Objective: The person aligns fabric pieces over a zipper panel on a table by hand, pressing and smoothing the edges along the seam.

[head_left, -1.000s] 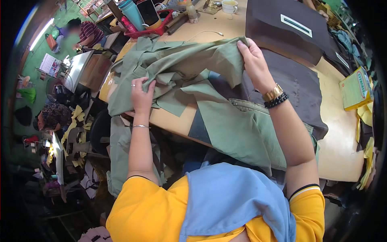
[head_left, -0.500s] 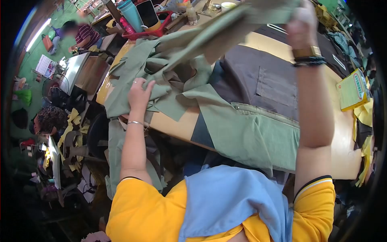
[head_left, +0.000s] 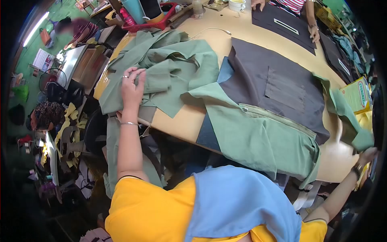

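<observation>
My left hand point(head_left: 134, 88) rests on a heap of green cloth point(head_left: 193, 60) at the table's left part, its fingers slightly bent and apart. Far to the right, my right hand point(head_left: 366, 156) is closed on the end of a long green cloth strip point(head_left: 342, 105), which hangs over the table's right side. Between my hands lies a dark grey fabric piece point(head_left: 258, 76) with a stitched patch. Along its near edge runs a green garment part point(head_left: 258, 139) with a zipper, partly over the table's front edge.
A red basket point(head_left: 155, 25) with bottles, a cup point(head_left: 237, 5) and a thin cable stand at the back. Across the table point(head_left: 209, 36), a person's hands point(head_left: 314, 33) rest by dark panels with white frames. A yellow-green box point(head_left: 356, 96) stands at the right.
My right hand has swung from the upper middle to the far right with a green piece. My left hand has stayed by the heap. Another person's hands have come into view at the back.
</observation>
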`<action>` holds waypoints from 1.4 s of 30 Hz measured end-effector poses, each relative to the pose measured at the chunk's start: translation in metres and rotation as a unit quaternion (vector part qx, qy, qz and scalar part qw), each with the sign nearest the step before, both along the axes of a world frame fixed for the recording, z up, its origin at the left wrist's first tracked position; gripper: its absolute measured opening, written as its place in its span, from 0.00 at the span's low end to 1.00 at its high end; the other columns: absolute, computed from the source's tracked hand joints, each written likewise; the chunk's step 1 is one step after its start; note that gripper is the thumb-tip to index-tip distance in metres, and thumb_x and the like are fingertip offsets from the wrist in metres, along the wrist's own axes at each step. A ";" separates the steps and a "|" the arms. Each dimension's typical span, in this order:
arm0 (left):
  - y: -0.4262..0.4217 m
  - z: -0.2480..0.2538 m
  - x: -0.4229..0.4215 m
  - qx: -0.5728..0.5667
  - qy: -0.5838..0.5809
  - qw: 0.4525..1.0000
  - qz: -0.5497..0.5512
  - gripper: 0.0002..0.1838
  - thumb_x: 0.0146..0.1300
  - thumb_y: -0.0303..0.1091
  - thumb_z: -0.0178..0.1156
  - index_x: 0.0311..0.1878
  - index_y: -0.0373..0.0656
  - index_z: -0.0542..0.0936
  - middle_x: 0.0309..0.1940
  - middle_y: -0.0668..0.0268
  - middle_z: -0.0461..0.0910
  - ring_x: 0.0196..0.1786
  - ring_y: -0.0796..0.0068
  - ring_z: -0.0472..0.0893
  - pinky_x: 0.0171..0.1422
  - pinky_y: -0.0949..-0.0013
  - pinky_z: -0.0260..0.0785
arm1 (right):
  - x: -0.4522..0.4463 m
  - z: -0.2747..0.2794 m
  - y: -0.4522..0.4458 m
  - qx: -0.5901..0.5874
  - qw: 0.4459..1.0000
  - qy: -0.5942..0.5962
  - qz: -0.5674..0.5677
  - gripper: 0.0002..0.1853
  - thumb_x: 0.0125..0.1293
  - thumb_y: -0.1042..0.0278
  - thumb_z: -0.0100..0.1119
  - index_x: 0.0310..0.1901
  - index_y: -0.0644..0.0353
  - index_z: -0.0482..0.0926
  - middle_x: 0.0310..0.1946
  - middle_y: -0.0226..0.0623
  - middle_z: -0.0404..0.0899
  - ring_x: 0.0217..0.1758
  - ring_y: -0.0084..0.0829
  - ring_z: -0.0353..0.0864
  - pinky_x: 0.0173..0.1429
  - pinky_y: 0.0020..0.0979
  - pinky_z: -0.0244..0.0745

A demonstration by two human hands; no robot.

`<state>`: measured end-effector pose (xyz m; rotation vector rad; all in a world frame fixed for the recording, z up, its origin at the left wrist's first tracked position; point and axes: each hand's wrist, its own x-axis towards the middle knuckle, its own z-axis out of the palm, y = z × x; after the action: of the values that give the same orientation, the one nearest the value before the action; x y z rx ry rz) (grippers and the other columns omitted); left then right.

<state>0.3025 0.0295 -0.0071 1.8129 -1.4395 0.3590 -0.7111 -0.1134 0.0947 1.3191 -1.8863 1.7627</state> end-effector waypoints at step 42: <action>-0.093 0.001 0.024 0.265 -0.009 0.933 0.243 0.42 0.63 0.45 0.64 0.75 0.38 0.59 0.47 0.44 0.85 0.50 0.47 0.86 0.57 0.48 0.77 | 0.109 -0.173 0.111 0.400 0.914 0.063 -0.028 0.39 0.79 0.35 0.38 0.69 0.68 0.69 0.66 0.60 0.74 0.69 0.59 0.72 0.69 0.47 0.66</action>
<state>0.3264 -0.0636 -0.0060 2.6227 -1.1460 0.2390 -0.6021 -0.0020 -0.0786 1.5240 -2.6501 0.8286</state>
